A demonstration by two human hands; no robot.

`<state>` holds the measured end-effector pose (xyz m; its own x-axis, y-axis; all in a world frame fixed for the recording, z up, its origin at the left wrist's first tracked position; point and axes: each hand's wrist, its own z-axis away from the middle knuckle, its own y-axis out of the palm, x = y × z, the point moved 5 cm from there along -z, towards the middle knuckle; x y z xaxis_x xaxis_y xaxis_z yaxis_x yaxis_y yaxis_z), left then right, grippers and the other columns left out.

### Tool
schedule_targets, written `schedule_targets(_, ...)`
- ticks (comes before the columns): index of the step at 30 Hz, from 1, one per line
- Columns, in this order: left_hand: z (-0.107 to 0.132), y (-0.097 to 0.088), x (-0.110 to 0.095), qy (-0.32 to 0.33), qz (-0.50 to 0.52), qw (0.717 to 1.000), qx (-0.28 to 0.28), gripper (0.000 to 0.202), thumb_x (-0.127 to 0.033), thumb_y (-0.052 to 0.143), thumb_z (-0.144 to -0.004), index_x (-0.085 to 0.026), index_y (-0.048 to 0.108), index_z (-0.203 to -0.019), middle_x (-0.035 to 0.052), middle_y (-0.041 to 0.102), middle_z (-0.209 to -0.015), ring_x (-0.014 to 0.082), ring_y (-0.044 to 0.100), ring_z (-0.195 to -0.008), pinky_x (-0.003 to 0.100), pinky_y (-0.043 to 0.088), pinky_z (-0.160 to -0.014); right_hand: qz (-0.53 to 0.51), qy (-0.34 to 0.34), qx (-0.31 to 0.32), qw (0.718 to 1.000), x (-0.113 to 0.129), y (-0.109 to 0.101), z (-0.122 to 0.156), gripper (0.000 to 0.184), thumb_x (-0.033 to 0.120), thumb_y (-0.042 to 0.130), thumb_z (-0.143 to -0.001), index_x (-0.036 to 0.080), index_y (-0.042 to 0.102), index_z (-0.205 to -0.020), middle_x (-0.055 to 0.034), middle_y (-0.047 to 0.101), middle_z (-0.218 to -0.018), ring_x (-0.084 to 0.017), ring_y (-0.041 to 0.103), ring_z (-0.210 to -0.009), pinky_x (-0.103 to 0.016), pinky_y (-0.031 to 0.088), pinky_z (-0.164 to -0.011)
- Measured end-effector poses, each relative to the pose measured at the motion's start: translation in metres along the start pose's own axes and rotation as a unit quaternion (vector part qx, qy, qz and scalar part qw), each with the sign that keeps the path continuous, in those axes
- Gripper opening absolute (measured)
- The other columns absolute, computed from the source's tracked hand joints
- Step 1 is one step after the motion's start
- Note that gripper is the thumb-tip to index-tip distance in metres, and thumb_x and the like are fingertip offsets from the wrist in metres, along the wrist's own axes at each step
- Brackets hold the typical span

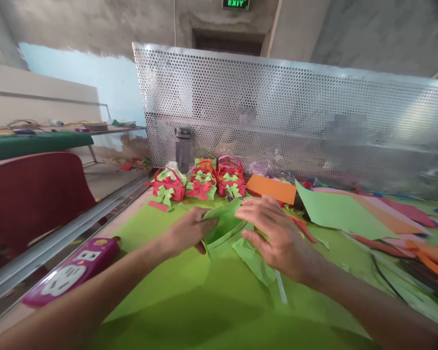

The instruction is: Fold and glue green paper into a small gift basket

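Note:
My left hand (187, 232) pinches the left edge of a folded piece of light green paper (224, 224) lying on a big green sheet (175, 272). Over the right part of the same piece rests my right hand (273, 231), fingers stretched out and pressing down. More green paper scraps (253, 260) lie just below the right hand. Behind the hands stand several small red paper baskets with green bows (200, 182).
A perforated metal screen (295, 112) walls off the back of the table. Orange (272, 188), green (336, 211) and pink sheets lie at the right. A pink power strip (71, 270) sits at the left edge, a grey bottle (183, 148) by the screen, a red chair (29, 194) beyond.

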<state>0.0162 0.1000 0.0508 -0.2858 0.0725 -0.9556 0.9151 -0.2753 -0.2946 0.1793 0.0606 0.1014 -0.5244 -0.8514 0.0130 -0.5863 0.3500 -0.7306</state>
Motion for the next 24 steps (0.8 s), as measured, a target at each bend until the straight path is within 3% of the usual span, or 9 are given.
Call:
schedule_targets(2, 0.001, 0.001, -0.005, 0.042, -0.040, 0.998, 0.022, 0.018, -0.029, 0.053, -0.077, -0.017, 0.057, -0.064, -0.0061, 0.048, -0.050, 0.0068, 0.049, -0.040, 0.015, 0.040, -0.036, 0.016, -0.006, 0.037, 0.999, 0.005, 0.006, 0.002, 0.023, 0.017, 0.055, -0.084, 0.018, 0.055, -0.108, -0.0073, 0.066, -0.099, -0.024, 0.051, -0.109, -0.052, 0.027, -0.100)
schedule_targets(5, 0.002, 0.001, -0.008, 0.053, -0.072, 0.995, 0.037, 0.018, -0.028, 0.048, -0.080, -0.017, 0.062, -0.078, -0.0049, 0.054, -0.056, 0.0066, 0.050, -0.043, 0.015, 0.042, -0.039, 0.032, 0.001, 0.062, 0.998, 0.006, 0.014, 0.005, 0.016, 0.017, 0.057, -0.083, 0.019, 0.058, -0.099, -0.0042, 0.066, -0.083, -0.025, 0.050, -0.107, -0.056, 0.019, -0.100)
schedule_targets(9, 0.002, 0.001, -0.010, 0.052, -0.068, 0.995, 0.053, 0.020, -0.026, 0.049, -0.080, -0.016, 0.064, -0.088, -0.0045, 0.054, -0.058, 0.0068, 0.048, -0.045, 0.016, 0.040, -0.040, 0.027, 0.013, 0.052, 0.998, 0.004, 0.021, 0.007, 0.005, 0.018, 0.056, -0.084, 0.019, 0.061, -0.081, -0.0005, 0.062, -0.069, -0.022, 0.054, -0.095, -0.053, 0.020, -0.097)
schedule_targets(14, -0.001, -0.002, -0.007, 0.044, 0.019, 0.999, 0.024, 0.013, -0.026, 0.057, -0.075, -0.014, 0.064, -0.075, -0.0060, 0.049, -0.051, 0.0048, 0.039, -0.042, 0.016, 0.030, -0.040, -0.006, 0.012, 0.006, 1.000, 0.006, 0.021, 0.007, 0.005, 0.017, 0.058, -0.083, 0.019, 0.060, -0.079, 0.0004, 0.064, -0.070, -0.020, 0.055, -0.093, -0.051, 0.021, -0.098)
schedule_targets(16, -0.002, -0.003, -0.005, 0.044, 0.034, 0.998, 0.017, 0.016, -0.029, 0.060, -0.073, -0.015, 0.064, -0.067, -0.0052, 0.051, -0.050, 0.0055, 0.040, -0.042, 0.017, 0.030, -0.041, -0.031, 0.016, -0.026, 0.999, 0.007, 0.016, 0.007, 0.002, 0.020, 0.060, -0.082, 0.019, 0.061, -0.084, -0.0007, 0.066, -0.076, -0.020, 0.057, -0.091, -0.051, 0.023, -0.099)
schedule_targets(18, -0.003, -0.007, -0.005, 0.040, 0.032, 0.999, 0.005, 0.018, -0.032, 0.063, -0.072, -0.015, 0.066, -0.068, -0.0033, 0.058, -0.054, 0.0071, 0.045, -0.045, 0.019, 0.033, -0.044, -0.073, 0.036, -0.071, 0.994, 0.003, 0.007, 0.006, 0.011, 0.022, 0.059, -0.082, 0.019, 0.060, -0.093, -0.0030, 0.067, -0.086, -0.019, 0.058, -0.092, -0.048, 0.029, -0.098)
schedule_targets(21, -0.005, -0.015, -0.005, 0.022, 0.045, 0.999, -0.012, 0.022, -0.036, 0.068, -0.068, -0.015, 0.070, -0.077, 0.0007, 0.068, -0.064, 0.0114, 0.055, -0.053, 0.022, 0.041, -0.051, -0.138, 0.102, -0.146, 0.974, -0.010, -0.008, 0.006, 0.012, 0.020, 0.055, -0.084, 0.021, 0.061, -0.095, -0.0034, 0.067, -0.090, -0.017, 0.061, -0.089, -0.037, 0.044, -0.086)
schedule_targets(24, -0.006, -0.020, -0.006, 0.009, 0.088, 0.996, -0.013, 0.029, -0.037, 0.074, -0.061, -0.015, 0.071, -0.081, 0.0043, 0.072, -0.073, 0.0157, 0.062, -0.062, 0.026, 0.048, -0.061, -0.180, 0.179, -0.187, 0.949, -0.027, -0.014, 0.007, 0.009, 0.020, 0.054, -0.084, 0.020, 0.062, -0.086, 0.0002, 0.066, -0.072, -0.013, 0.062, -0.068, -0.026, 0.048, -0.066)
